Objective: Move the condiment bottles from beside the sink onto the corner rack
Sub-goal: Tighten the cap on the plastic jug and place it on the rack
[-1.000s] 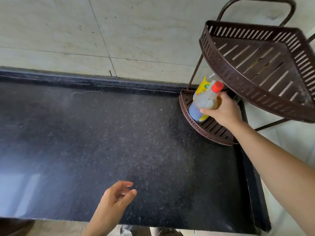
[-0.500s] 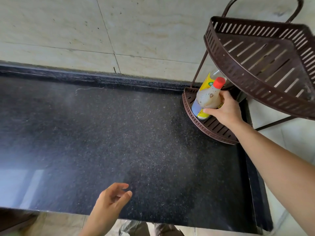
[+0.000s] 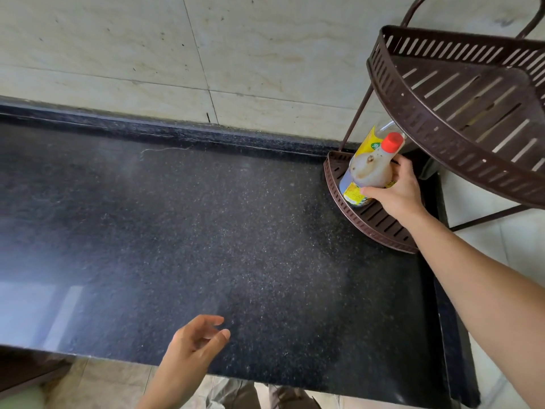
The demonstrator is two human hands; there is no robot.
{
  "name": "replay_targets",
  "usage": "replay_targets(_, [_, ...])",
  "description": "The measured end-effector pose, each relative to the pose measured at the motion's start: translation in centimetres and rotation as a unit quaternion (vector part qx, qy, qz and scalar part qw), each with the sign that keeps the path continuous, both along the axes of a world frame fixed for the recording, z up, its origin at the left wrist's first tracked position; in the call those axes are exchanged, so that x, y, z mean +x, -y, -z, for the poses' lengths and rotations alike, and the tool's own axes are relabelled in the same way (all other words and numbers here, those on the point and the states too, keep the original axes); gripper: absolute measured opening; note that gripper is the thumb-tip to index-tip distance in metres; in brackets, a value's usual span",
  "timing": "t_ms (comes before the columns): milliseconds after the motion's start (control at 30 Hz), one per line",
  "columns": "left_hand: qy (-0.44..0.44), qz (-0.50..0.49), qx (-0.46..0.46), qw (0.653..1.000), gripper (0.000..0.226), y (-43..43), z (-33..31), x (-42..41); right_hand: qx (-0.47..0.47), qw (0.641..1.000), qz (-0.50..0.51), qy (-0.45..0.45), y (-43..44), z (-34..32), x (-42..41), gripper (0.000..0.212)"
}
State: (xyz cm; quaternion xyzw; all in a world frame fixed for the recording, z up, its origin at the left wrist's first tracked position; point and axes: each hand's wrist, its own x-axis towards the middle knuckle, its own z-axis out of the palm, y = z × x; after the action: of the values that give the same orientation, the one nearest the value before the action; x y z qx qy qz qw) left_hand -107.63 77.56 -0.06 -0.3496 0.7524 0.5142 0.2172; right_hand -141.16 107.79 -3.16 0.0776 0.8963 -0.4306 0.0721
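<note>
Brown upper shelf (image 3: 436, 129) overhanging red-capped bottle (image 3: 372, 168), yellow-labelled bottle (image 3: 368, 141) behind

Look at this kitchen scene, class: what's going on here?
A person is loading bottles onto a brown corner rack. Their right hand grips a red-capped bottle at the rack's lower shelf, just in front of a yellow-labelled bottle already there. Whether the gripped bottle rests on the shelf yet is unclear. The left hand hovers open over the near edge of the black counter, holding nothing.

Black speckled surface (image 3: 206, 231) running along a beige tiled wall (image 3: 147, 54), and there's a thin pale thread (image 3: 165, 149) lying near its back edge.
</note>
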Motion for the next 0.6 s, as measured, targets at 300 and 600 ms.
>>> replay_targets(300, [0.004,0.007,-0.006,1.0,0.008,0.2,0.1,-0.1,0.025,0.999,0.042,0.017,0.7,0.1,-0.2,0.093])
replay_targets(600, [0.0,0.013,-0.011,1.0,0.008,0.6,-0.3,-0.2,-0.012,0.979,0.202,-0.035,5.3,1.0,1.5,0.094])
